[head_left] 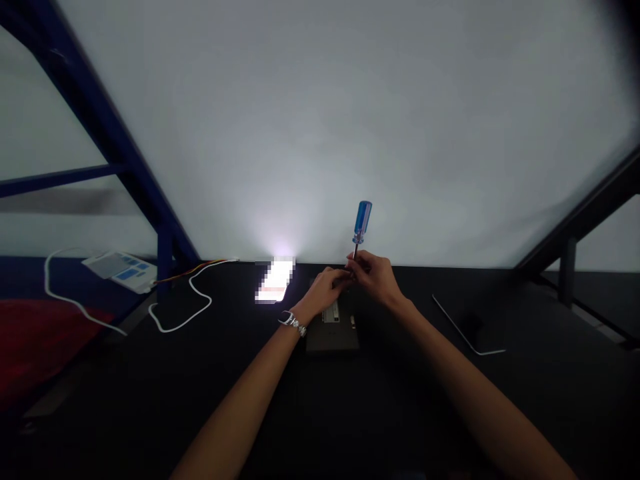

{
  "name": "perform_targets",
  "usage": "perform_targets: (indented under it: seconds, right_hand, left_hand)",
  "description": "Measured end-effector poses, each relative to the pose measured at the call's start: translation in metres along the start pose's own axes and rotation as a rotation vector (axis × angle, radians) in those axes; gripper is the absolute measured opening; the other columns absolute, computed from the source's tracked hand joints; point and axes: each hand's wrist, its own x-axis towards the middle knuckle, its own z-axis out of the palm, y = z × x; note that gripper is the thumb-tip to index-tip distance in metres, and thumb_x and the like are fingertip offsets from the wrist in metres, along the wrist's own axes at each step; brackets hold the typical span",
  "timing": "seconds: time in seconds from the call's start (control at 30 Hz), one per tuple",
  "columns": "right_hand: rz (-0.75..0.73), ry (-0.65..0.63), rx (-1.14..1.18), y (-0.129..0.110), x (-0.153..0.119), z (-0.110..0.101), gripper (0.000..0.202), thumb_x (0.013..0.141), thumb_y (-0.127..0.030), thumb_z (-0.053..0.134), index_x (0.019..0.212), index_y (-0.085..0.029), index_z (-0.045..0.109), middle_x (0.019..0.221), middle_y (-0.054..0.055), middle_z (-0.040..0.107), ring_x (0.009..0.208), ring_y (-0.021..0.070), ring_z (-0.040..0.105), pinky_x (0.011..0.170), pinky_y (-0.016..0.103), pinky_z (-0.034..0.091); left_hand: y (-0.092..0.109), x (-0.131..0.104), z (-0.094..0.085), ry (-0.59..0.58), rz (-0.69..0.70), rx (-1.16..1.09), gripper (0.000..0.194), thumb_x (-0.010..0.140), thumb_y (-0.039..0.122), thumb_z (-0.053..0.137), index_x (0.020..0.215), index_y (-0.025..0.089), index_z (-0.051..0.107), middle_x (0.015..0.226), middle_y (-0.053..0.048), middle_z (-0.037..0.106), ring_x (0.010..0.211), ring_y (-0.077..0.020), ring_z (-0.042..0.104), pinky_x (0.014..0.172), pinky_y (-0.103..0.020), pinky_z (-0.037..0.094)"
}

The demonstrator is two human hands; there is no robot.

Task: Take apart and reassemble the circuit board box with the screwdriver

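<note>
My right hand [376, 275] grips a screwdriver [363, 219] by its thin shaft. The blue handle points up, and the lower end is hidden among my fingers. My left hand [324, 291], with a metal-banded watch [293, 321] on its wrist, is closed, its fingertips meeting my right hand near the screwdriver's lower end. What those fingertips pinch, if anything, is too small to make out. Beneath both hands a flat dark rectangular device [333, 341] lies on the black tabletop. A pale metallic strip [331, 312] and a small light piece [353, 323] show on its surface.
A glowing, pixelated screen [275, 280] lights the wall behind. White cable [175, 328] curls at left, near a white-and-blue paper [123, 270]. At right lies a dark object with a pale bent edge [465, 339]. Blue metal frame bars [125, 160] slant up on the left.
</note>
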Motion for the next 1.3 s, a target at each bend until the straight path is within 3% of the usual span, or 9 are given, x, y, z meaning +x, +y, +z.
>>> perform_targets:
  seconds: [0.23,0.4,0.5,0.6,0.73,0.9,0.97,1.17,1.3]
  right_hand:
    - [0.007,-0.003,-0.019,-0.0035,-0.0007,-0.0028,0.033,0.089,-0.032,0.055,0.118,-0.018,0.064,0.089,0.006,0.072,0.067,0.0159,0.065,0.066,0.029,0.052]
    - [0.085,0.045,0.062,-0.0048,0.0001,-0.0015,0.023,0.083,-0.040,0.065,0.092,-0.018,0.065,0.070,0.002,0.069,0.064,0.0172,0.066,0.059,0.026,0.050]
    - [0.056,0.070,0.066,-0.0039,0.0000,-0.0005,0.018,0.085,-0.037,0.062,0.082,-0.019,0.062,0.068,0.001,0.067,0.061,0.0164,0.065,0.058,0.026,0.049]
    - [0.039,0.032,0.080,-0.0014,-0.0003,-0.0007,0.016,0.087,-0.034,0.058,0.089,-0.019,0.063,0.073,0.002,0.069,0.061,0.0163,0.066,0.060,0.027,0.051]
    - [0.016,-0.010,0.052,0.0010,-0.0011,-0.0022,0.026,0.090,-0.034,0.053,0.107,-0.018,0.064,0.084,0.004,0.071,0.062,0.0164,0.066,0.060,0.029,0.053]
    - [-0.014,-0.017,-0.013,-0.0042,-0.0026,-0.0037,0.038,0.091,-0.034,0.051,0.125,-0.019,0.061,0.090,0.005,0.071,0.068,0.0161,0.066,0.066,0.029,0.053]
    - [0.021,-0.012,-0.001,-0.0061,-0.0026,-0.0038,0.037,0.088,-0.037,0.057,0.121,-0.018,0.062,0.086,0.005,0.071,0.066,0.0161,0.065,0.065,0.029,0.052]
    - [0.102,0.045,0.051,-0.0038,-0.0010,-0.0018,0.024,0.085,-0.042,0.062,0.081,-0.018,0.062,0.066,0.001,0.066,0.055,0.0155,0.061,0.053,0.026,0.049]
    - [0.046,0.014,0.020,0.0002,0.0000,-0.0016,0.019,0.088,-0.035,0.058,0.090,-0.018,0.066,0.072,0.002,0.070,0.062,0.0165,0.065,0.061,0.028,0.051]
  left_hand:
    - [-0.0005,0.0008,0.0026,0.075,-0.038,0.003,0.019,0.086,0.033,0.065,0.095,0.020,0.075,0.079,-0.003,0.064,0.073,-0.0159,0.058,0.067,-0.026,0.043]
    - [0.0027,0.0026,0.0060,0.133,-0.061,-0.005,0.018,0.083,0.035,0.069,0.082,0.018,0.072,0.075,-0.002,0.065,0.075,-0.0170,0.059,0.068,-0.027,0.043]
    - [0.0036,0.0024,0.0056,0.123,-0.053,-0.016,0.017,0.082,0.035,0.070,0.086,0.019,0.072,0.080,-0.003,0.068,0.082,-0.0189,0.060,0.073,-0.028,0.045]
    - [0.0027,0.0013,0.0031,0.054,-0.027,0.006,0.021,0.084,0.032,0.068,0.101,0.022,0.073,0.088,-0.005,0.069,0.087,-0.0198,0.059,0.076,-0.029,0.045]
    - [0.0008,-0.0002,-0.0006,-0.024,-0.030,0.037,0.024,0.089,0.035,0.061,0.107,0.025,0.073,0.084,-0.004,0.066,0.077,-0.0177,0.058,0.071,-0.028,0.045]
    - [0.0023,0.0011,0.0016,0.080,-0.062,0.029,0.017,0.085,0.032,0.067,0.094,0.022,0.076,0.078,-0.003,0.063,0.074,-0.0165,0.059,0.070,-0.027,0.044]
    - [0.0033,0.0023,0.0041,0.126,-0.083,0.012,0.014,0.082,0.031,0.070,0.088,0.020,0.076,0.079,-0.003,0.064,0.075,-0.0164,0.060,0.071,-0.027,0.045]
    - [0.0033,0.0026,0.0059,0.150,-0.087,-0.004,0.016,0.079,0.035,0.073,0.083,0.019,0.075,0.083,-0.004,0.066,0.079,-0.0174,0.061,0.073,-0.027,0.047]
    - [0.0013,0.0016,0.0016,0.066,-0.031,-0.003,0.021,0.086,0.034,0.065,0.102,0.024,0.074,0.089,-0.004,0.068,0.086,-0.0190,0.059,0.077,-0.028,0.046]
